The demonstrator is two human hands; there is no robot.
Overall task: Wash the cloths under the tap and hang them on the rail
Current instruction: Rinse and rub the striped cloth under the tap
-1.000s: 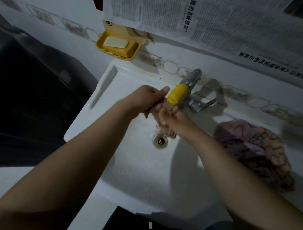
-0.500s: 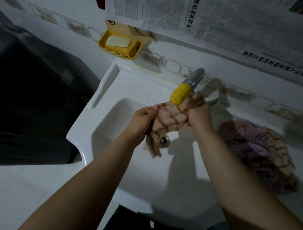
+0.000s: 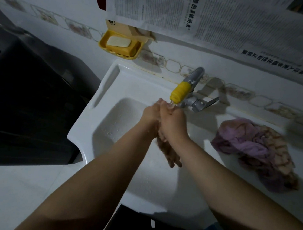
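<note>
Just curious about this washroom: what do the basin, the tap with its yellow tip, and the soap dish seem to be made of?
Basin: likely glazed ceramic, white and glossy. Tap: grey metal with a dull shine. Yellow tip: ribbed, probably rubber or soft plastic. Soap dish: moulded yellow plastic, by its look.

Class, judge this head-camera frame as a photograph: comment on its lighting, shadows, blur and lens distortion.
Head view: dim light; the left hand and right hand are soft with motion blur; the tap casts a shadow on the wall; wide-angle bending curves the tile border; the dark appliance at left loses detail.
</note>
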